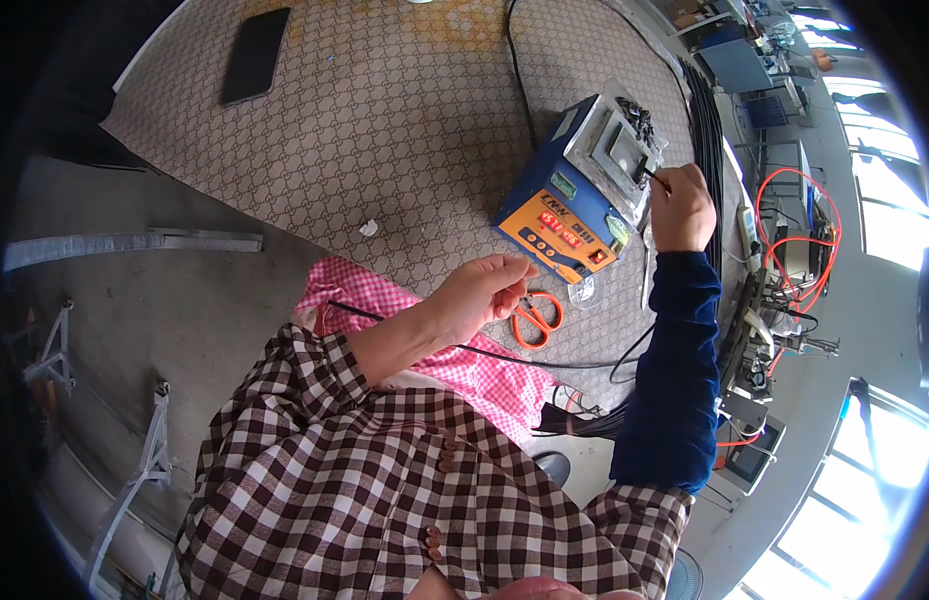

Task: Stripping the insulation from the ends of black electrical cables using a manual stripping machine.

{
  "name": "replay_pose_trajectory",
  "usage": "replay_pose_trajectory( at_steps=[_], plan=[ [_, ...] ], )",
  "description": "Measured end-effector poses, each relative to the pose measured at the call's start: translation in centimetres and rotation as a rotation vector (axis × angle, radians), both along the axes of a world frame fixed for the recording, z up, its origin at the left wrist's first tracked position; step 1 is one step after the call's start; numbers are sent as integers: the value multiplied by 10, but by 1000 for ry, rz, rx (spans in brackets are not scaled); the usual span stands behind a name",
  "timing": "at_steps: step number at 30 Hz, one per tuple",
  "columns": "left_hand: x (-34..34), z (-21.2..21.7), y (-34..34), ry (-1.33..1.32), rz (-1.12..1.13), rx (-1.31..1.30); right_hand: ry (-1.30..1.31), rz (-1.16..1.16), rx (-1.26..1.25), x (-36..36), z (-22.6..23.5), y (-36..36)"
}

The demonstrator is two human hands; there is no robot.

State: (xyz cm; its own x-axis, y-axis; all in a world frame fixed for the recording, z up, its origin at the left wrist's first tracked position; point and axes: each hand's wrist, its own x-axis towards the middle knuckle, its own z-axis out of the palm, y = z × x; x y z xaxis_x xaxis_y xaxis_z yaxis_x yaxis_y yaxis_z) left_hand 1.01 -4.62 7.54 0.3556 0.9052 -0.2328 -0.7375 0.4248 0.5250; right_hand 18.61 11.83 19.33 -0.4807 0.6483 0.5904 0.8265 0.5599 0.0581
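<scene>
Head view: the right hand (681, 205) is closed in a pinch on a thin dark wire end (656, 180) and holds its tip at the metal plate (624, 152) on top of the blue and orange box (574, 200), which looks like a small solder pot or heater with a lit red display. The left hand (489, 288) hangs over the table with thumb and fingertips pressed together; it seems to pinch something fine, perhaps the thin black cable (404, 325) that runs across the pink checked cloth (454, 370), but the grip is too small to tell for certain. Orange-handled scissors (536, 318) lie just beside the left hand, near the front of the box. A black phone (255, 55) lies well apart at the far edge of the patterned mat (384, 120).

The main risk, as I judge it, is heat: the right fingertips are close to the plate, so a slip forward could burn them. The wire is thin and held far out, so a shaky hold could let the tip wander off the plate. The slack cable across the lap could snag on the sleeve or the scissors and tug the box. The left forearm sweeping sideways could knock the scissors off the table.
</scene>
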Motion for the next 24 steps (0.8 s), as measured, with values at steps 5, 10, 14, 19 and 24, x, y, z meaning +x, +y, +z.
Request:
replay_pose_trajectory(
  at_steps=[5,10,14,19,24],
  plan=[
    [0,2,0,17,5,-18,-105,22,65,-4,-3,-1],
    [-1,-1,2,21,-6,-23,-157,51,88,-7,-4,3],
    [-1,-4,3,12,-5,1,-178,42,87,-8,-3,5],
    [-1,-5,2,16,5,3,-176,52,90,-11,-2,4],
    [-2,-4,4,18,-10,18,-187,46,85,-10,0,4]
  ],
)
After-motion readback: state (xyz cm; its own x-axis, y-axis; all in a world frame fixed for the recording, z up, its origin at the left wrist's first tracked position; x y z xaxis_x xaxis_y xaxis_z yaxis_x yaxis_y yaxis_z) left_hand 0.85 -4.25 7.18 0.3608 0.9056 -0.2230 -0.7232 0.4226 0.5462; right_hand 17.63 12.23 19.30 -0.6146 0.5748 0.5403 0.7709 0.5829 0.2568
